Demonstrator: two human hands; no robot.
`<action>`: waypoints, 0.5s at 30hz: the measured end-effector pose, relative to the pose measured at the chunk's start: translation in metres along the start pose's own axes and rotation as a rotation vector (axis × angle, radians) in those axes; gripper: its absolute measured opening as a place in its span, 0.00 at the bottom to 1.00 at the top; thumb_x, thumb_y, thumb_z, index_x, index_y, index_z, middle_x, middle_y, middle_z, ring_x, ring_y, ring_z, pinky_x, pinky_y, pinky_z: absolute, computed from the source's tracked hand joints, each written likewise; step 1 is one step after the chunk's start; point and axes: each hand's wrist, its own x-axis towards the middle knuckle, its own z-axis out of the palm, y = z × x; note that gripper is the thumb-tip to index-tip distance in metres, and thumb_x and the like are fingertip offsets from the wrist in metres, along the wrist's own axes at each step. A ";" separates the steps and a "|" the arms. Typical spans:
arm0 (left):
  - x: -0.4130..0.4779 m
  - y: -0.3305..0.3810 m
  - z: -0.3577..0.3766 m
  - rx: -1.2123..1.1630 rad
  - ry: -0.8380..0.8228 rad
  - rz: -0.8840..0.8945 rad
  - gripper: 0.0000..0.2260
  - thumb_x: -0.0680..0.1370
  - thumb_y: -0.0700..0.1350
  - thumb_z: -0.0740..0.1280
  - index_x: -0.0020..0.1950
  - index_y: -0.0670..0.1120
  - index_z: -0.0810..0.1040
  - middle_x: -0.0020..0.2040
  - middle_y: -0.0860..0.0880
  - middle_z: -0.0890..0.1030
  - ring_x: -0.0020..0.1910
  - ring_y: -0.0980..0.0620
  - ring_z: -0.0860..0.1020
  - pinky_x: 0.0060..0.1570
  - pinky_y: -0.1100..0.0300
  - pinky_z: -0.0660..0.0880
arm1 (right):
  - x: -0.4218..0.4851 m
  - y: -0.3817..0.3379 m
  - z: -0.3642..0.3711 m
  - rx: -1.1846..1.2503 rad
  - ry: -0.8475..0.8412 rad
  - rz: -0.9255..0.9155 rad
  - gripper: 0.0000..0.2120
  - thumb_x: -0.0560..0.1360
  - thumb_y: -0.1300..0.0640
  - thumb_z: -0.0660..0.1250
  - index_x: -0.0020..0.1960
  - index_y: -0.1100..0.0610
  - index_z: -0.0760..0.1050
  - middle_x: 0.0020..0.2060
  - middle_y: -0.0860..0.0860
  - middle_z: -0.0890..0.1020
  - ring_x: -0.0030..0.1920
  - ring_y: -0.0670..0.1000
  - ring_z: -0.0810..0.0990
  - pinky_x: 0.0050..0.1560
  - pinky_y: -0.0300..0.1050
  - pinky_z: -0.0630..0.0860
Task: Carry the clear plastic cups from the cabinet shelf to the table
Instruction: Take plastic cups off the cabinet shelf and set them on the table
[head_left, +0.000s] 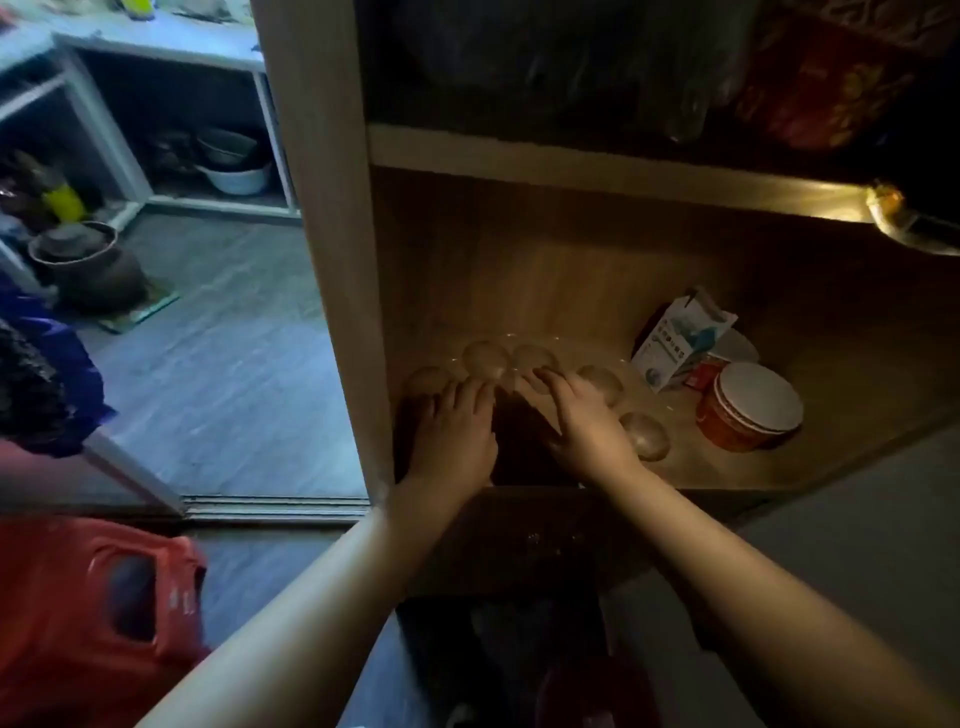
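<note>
Both hands (457, 441) palm-down over cups (485, 358)

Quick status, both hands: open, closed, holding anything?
Left hand: open, fingers spread over the clear cups on the shelf, holding nothing visibly.
Right hand: open, fingers reaching among the cups, no grasp visible.

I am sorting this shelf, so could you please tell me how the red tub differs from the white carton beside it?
The red tub is round and squat with a white lid; the white carton is boxy and taller. The tub stands upright, while the carton leans with its top flap open. The tub sits nearer the shelf's front edge. Both lie right of the hands.
</note>
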 end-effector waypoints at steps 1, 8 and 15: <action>0.002 0.000 0.001 0.027 -0.012 -0.001 0.25 0.77 0.46 0.60 0.73 0.46 0.57 0.73 0.46 0.62 0.72 0.45 0.58 0.69 0.47 0.59 | 0.005 0.004 0.001 -0.010 -0.005 -0.003 0.31 0.72 0.55 0.69 0.71 0.55 0.62 0.68 0.55 0.70 0.66 0.54 0.70 0.62 0.46 0.69; 0.008 -0.003 0.014 0.110 0.017 -0.047 0.27 0.77 0.46 0.57 0.74 0.46 0.53 0.74 0.44 0.60 0.72 0.46 0.56 0.70 0.50 0.54 | 0.041 0.017 0.017 -0.082 -0.104 -0.087 0.29 0.70 0.59 0.69 0.70 0.59 0.65 0.68 0.57 0.70 0.65 0.57 0.70 0.63 0.48 0.68; 0.011 -0.005 0.015 0.100 -0.002 -0.060 0.26 0.79 0.45 0.56 0.75 0.46 0.51 0.75 0.44 0.59 0.73 0.46 0.55 0.70 0.49 0.55 | 0.053 0.018 0.024 -0.085 -0.112 -0.115 0.26 0.72 0.60 0.67 0.69 0.58 0.66 0.67 0.56 0.71 0.67 0.57 0.68 0.65 0.52 0.69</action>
